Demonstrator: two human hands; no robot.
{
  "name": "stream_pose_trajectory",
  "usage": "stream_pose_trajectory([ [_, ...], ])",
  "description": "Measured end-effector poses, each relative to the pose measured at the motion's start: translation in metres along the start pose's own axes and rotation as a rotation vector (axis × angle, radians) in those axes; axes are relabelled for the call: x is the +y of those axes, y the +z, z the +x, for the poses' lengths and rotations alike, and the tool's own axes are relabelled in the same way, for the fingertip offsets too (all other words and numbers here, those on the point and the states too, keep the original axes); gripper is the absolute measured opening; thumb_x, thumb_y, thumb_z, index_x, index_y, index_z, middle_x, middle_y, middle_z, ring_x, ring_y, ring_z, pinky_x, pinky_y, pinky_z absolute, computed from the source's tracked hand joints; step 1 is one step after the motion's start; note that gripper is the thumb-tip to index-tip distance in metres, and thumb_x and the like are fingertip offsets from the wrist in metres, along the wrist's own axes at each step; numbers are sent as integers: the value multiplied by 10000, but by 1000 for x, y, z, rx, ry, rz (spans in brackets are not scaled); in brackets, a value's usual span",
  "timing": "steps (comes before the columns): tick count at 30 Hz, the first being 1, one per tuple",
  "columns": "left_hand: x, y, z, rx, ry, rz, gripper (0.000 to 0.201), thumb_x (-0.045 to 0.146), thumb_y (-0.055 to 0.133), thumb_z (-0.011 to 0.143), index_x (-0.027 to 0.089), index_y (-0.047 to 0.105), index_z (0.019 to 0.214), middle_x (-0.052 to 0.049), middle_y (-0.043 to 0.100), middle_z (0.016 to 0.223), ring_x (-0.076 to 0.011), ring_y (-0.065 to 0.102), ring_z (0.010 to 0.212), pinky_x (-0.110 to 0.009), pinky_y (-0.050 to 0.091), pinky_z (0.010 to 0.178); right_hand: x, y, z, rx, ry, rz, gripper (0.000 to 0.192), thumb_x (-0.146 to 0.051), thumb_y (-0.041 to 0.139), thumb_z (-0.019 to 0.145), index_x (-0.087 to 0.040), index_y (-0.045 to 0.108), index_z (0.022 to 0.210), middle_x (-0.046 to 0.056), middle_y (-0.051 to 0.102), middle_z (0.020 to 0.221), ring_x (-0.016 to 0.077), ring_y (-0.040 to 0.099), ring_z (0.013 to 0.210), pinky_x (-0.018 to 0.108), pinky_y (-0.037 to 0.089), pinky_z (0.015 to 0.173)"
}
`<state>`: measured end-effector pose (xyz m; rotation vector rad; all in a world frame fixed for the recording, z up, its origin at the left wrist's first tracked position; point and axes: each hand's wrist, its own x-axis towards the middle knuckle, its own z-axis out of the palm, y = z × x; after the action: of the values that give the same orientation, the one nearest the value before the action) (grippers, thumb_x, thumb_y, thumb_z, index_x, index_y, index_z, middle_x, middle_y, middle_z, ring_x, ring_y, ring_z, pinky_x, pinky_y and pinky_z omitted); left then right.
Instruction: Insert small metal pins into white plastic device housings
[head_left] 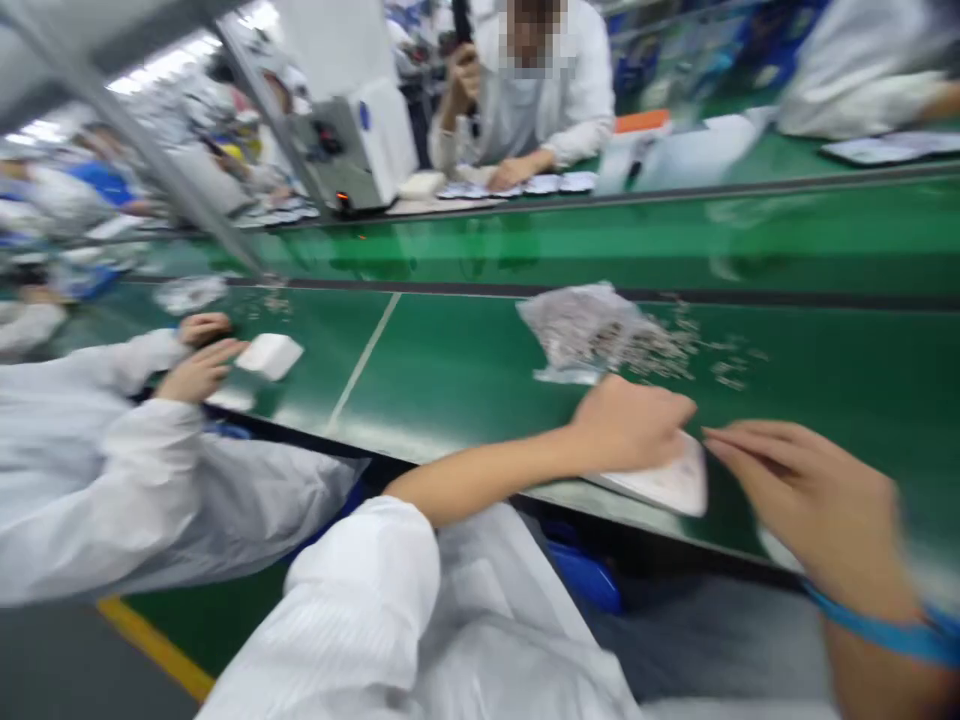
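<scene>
Head view | left hand (626, 425) closed over white flat piece (671, 482) at near edge of green belt (450, 370) | right hand (806, 495) open, fingers spread, fingertips just beside the piece | bag of small parts (585, 330) near, behind left hand

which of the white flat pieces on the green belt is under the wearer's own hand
The white piece at the belt's near edge, under the left hand; the other white piece lies by a co-worker's hands.

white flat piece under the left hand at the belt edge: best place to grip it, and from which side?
Probably the right corner of the white flat piece, which sticks out past the left hand. It lies flat on the green belt, so pinch that thin edge from the right, where the right hand hovers with fingers extended.
</scene>
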<state>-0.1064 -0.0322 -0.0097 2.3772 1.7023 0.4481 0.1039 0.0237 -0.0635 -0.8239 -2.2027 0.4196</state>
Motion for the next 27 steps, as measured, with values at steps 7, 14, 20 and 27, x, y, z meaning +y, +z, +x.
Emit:
stream_pose_trajectory([
  [7,-10,0,7,122,-86,-150,97,137,544,867,178,626,835,-45,687,833,-214,631,791,-336,382,700,-27,-3,27,-160,226,137,81,-213,756,824,-198,732,748,44,711,839,173,648,748,297,490,643],
  [14,-9,-3,6,122,-130,-152,102,111,549,850,186,607,812,-24,674,812,-188,594,726,-319,347,655,-33,0,32,-223,222,132,126,-124,800,775,-179,701,720,11,657,811,134,585,705,275,440,659],
  [20,-10,-4,7,100,-132,-158,99,147,538,855,192,614,808,-19,676,808,-189,598,738,-315,332,647,-32,-3,54,-387,235,55,161,-100,815,742,-162,676,689,-5,626,754,124,552,678,268,398,649],
  [27,-9,-5,5,83,-127,-135,122,168,515,878,193,627,839,-20,682,827,-192,612,764,-320,351,666,-40,-6,60,-469,227,-28,138,-86,762,744,-162,669,677,3,621,756,121,531,671,266,362,626],
])
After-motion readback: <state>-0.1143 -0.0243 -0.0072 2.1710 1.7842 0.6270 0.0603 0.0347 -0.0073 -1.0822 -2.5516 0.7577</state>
